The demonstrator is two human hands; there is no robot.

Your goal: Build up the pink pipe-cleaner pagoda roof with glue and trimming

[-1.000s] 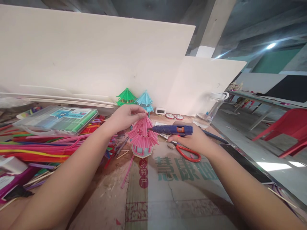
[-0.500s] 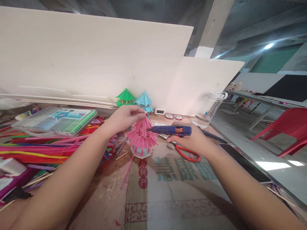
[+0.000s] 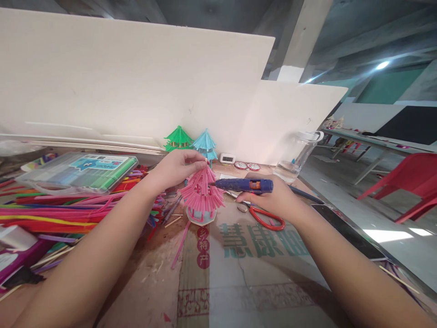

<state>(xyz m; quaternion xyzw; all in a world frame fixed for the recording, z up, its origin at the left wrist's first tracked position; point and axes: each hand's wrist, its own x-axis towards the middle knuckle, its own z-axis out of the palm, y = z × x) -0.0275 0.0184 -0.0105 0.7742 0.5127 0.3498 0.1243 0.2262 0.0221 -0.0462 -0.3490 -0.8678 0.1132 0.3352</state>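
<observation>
A small pink pavilion model (image 3: 203,196), its two-tiered roof made of pipe cleaners, stands on a pale angular base (image 3: 202,221). My left hand (image 3: 180,167) is closed at the roof's peak, thumb and fingers pinching the tip. From the right, my right hand (image 3: 273,196) grips a dark blue hot glue gun (image 3: 244,185). The gun's nozzle meets the side of the pink roof or lies right beside it; which one I cannot tell. Red-handled scissors (image 3: 268,218) lie below my right hand, and a loose pink pipe cleaner (image 3: 180,245) lies in front of the model.
Green (image 3: 179,138) and light blue (image 3: 205,145) pavilion models stand behind. Pipe cleaners (image 3: 61,212) and a marker case (image 3: 82,173) crowd the left. A clear jug (image 3: 295,157) stands back right, near a phone (image 3: 348,232). A white board (image 3: 136,82) rises behind.
Almost nothing differs. Both hands, the glue gun and the pink model keep their places, with only a very slight shift of the view.
</observation>
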